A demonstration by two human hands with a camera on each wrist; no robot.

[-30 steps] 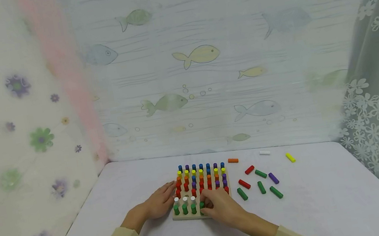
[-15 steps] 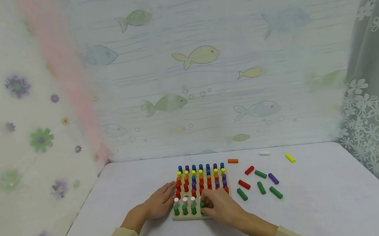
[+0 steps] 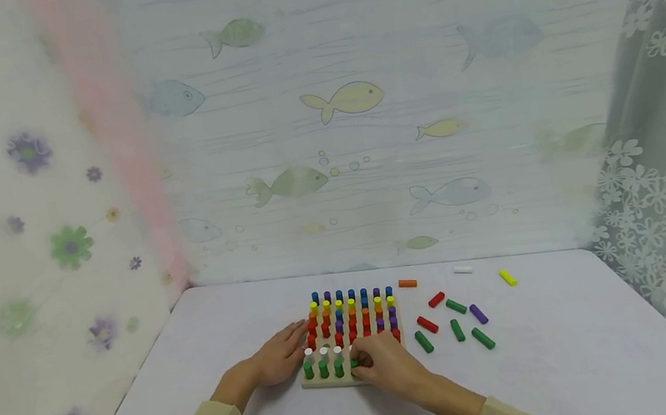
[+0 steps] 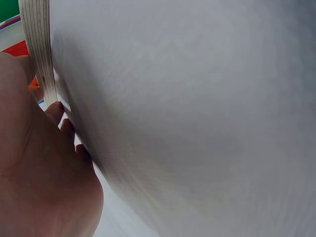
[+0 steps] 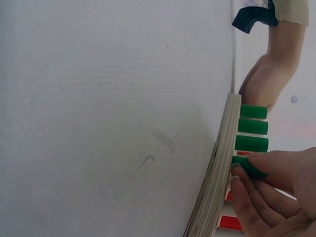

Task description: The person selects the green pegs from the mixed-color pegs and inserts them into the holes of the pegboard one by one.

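A wooden pegboard (image 3: 336, 382) with rows of coloured pegs lies on the white-covered table. My right hand (image 3: 388, 361) pinches a green peg (image 5: 250, 167) between thumb and fingers; the peg stands in the front row of the board. Three more green pegs (image 5: 252, 143) stand in line beside it, with white pegs (image 3: 324, 354) in the row behind. Along the board's left side lies my left hand (image 3: 278, 356), fingers extended and touching the layered wooden edge (image 4: 38, 44). Part of the right side of the board is hidden behind my right hand.
To the right of the board, loose pegs lie scattered: several green ones (image 3: 483, 338), red ones (image 3: 428, 324) and a purple one (image 3: 479, 314). Farther back are an orange peg (image 3: 408, 284), a white peg (image 3: 462, 269) and a yellow peg (image 3: 508, 277). A patterned curtain (image 3: 320, 129) rises behind the table.
The head view has shifted very slightly. Both hands keep their places, the right one still pinching the green peg.
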